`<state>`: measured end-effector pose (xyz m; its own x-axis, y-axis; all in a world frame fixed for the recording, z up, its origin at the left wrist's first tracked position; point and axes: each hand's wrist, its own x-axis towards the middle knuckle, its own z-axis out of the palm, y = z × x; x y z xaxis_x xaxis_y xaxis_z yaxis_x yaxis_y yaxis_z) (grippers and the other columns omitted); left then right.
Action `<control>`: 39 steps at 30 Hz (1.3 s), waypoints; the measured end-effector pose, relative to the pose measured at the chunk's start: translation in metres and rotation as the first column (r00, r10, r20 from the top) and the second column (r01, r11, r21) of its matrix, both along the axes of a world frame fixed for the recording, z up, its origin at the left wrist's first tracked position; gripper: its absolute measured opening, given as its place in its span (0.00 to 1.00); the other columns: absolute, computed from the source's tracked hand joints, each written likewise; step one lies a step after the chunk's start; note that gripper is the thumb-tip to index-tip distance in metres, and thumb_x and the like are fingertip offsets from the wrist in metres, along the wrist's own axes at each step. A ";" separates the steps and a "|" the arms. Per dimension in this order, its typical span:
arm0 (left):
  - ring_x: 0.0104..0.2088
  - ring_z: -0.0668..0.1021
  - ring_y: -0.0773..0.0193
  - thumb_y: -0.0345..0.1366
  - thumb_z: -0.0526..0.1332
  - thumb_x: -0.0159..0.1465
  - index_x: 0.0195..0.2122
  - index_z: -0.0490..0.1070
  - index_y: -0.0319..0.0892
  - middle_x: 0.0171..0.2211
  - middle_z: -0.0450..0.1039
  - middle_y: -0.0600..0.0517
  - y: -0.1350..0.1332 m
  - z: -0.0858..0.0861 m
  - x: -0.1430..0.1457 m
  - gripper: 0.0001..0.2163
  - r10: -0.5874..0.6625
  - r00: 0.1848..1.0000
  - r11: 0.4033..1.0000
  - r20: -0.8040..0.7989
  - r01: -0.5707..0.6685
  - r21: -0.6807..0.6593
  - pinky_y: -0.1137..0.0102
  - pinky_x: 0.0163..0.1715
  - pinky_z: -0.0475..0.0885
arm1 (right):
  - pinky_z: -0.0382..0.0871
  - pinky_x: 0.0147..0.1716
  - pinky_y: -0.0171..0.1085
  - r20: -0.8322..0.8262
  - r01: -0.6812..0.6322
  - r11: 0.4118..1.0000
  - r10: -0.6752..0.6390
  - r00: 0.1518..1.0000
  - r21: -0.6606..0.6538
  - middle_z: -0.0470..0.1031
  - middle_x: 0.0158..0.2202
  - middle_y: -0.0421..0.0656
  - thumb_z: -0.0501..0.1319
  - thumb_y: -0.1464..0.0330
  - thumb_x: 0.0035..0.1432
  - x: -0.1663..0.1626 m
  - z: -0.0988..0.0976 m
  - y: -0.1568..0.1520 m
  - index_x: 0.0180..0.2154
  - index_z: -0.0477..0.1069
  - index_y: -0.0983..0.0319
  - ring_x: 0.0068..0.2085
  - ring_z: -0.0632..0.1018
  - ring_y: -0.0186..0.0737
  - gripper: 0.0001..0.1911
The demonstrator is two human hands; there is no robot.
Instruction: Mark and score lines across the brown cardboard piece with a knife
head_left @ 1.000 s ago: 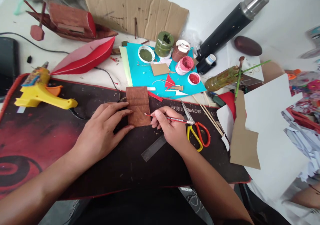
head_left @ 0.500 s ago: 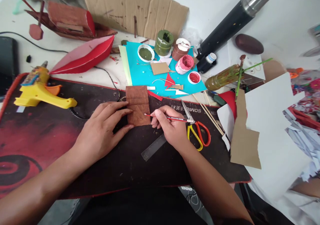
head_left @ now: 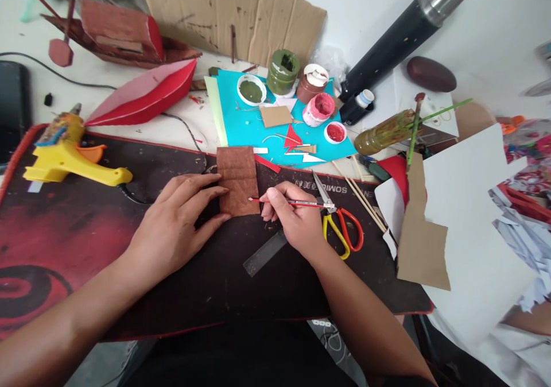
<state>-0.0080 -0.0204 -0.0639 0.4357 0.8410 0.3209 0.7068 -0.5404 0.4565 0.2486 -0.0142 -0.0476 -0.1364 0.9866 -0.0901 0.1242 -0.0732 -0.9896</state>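
Observation:
A brown painted cardboard rectangle (head_left: 237, 180) lies on the black and red mat (head_left: 86, 232). My left hand (head_left: 176, 226) rests flat beside it, fingers stretched, fingertips pressing its left edge. My right hand (head_left: 297, 217) pinches a thin red pencil (head_left: 286, 202), its tip touching the rectangle's lower right edge. A clear ruler (head_left: 264, 254) lies under my right wrist. Scissors with yellow and red handles (head_left: 340, 226) lie just right of that hand.
A yellow glue gun (head_left: 71, 160) sits at the mat's left. Paint pots (head_left: 282, 74) stand on blue paper (head_left: 275, 128). A red paper boat (head_left: 142, 97), a brown model boat (head_left: 116, 34), a black flask (head_left: 400, 34), cardboard (head_left: 422, 243) and wooden sticks (head_left: 361, 197) surround the mat.

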 end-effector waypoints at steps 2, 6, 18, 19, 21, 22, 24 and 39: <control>0.62 0.81 0.45 0.41 0.64 0.78 0.63 0.72 0.47 0.64 0.79 0.42 0.000 0.000 0.000 0.15 0.000 1.000 1.000 -0.004 0.000 0.005 0.46 0.63 0.79 | 0.77 0.33 0.37 0.003 -0.001 1.000 0.001 1.000 0.006 0.80 0.27 0.37 0.64 0.48 0.78 0.000 0.000 0.000 0.36 0.79 0.56 0.28 0.81 0.35 0.22; 0.62 0.81 0.45 0.41 0.64 0.78 0.63 0.72 0.47 0.64 0.79 0.43 0.000 0.000 0.000 0.15 0.000 1.000 1.000 -0.004 0.000 0.006 0.47 0.63 0.79 | 0.77 0.33 0.37 -0.001 -0.003 1.000 0.003 1.000 -0.001 0.81 0.28 0.37 0.64 0.48 0.78 0.000 -0.001 0.000 0.37 0.80 0.56 0.28 0.81 0.36 0.22; 0.62 0.81 0.45 0.42 0.64 0.78 0.63 0.73 0.48 0.64 0.79 0.43 -0.001 0.000 0.000 0.15 0.006 1.000 1.000 -0.001 -0.006 -0.014 0.46 0.63 0.79 | 0.78 0.32 0.37 0.005 -0.007 1.000 0.007 1.000 -0.003 0.83 0.31 0.38 0.65 0.47 0.77 0.000 -0.001 0.002 0.38 0.80 0.56 0.30 0.82 0.36 0.22; 0.62 0.81 0.44 0.42 0.64 0.78 0.63 0.73 0.47 0.64 0.79 0.43 -0.001 0.001 0.000 0.15 0.005 1.000 1.000 0.001 -0.005 -0.014 0.46 0.63 0.79 | 0.78 0.33 0.37 0.003 -0.006 1.000 0.006 1.000 -0.003 0.82 0.30 0.38 0.65 0.47 0.77 0.000 -0.001 0.002 0.38 0.80 0.56 0.29 0.82 0.35 0.22; 0.62 0.82 0.44 0.42 0.64 0.77 0.63 0.73 0.48 0.64 0.79 0.43 -0.001 0.001 0.000 0.15 0.008 1.000 1.000 0.004 -0.008 -0.019 0.45 0.63 0.79 | 0.78 0.33 0.37 0.007 -0.005 1.000 0.005 1.000 -0.009 0.81 0.28 0.38 0.64 0.47 0.77 0.000 0.001 0.002 0.36 0.79 0.56 0.29 0.81 0.36 0.23; 0.62 0.82 0.44 0.42 0.64 0.77 0.63 0.73 0.49 0.64 0.79 0.43 -0.001 0.001 -0.001 0.15 0.009 1.000 1.000 0.007 -0.009 -0.023 0.45 0.63 0.79 | 0.78 0.33 0.38 0.010 -0.006 1.000 0.006 1.000 -0.013 0.81 0.28 0.37 0.64 0.47 0.77 0.000 0.001 0.002 0.36 0.79 0.56 0.28 0.81 0.36 0.23; 0.62 0.82 0.44 0.41 0.65 0.77 0.64 0.73 0.50 0.64 0.79 0.43 -0.001 0.000 -0.001 0.16 0.013 1.000 0.999 0.017 -0.012 -0.034 0.45 0.64 0.79 | 0.78 0.33 0.38 0.014 -0.007 1.000 0.007 1.000 -0.014 0.80 0.27 0.37 0.64 0.47 0.78 0.000 0.002 0.001 0.35 0.79 0.56 0.28 0.81 0.36 0.23; 0.63 0.81 0.44 0.41 0.65 0.77 0.64 0.72 0.49 0.65 0.79 0.43 -0.001 0.000 -0.001 0.16 0.004 1.000 1.000 0.010 -0.004 -0.028 0.45 0.64 0.78 | 0.78 0.33 0.37 0.008 -0.012 1.000 0.012 1.000 -0.018 0.81 0.28 0.38 0.64 0.47 0.78 0.000 0.001 0.001 0.36 0.79 0.56 0.29 0.81 0.36 0.23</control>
<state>-0.0089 -0.0217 -0.0639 0.4291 0.8516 0.3012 0.7045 -0.5242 0.4784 0.2491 -0.0135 -0.0463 -0.1477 0.9830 -0.1092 0.1337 -0.0896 -0.9870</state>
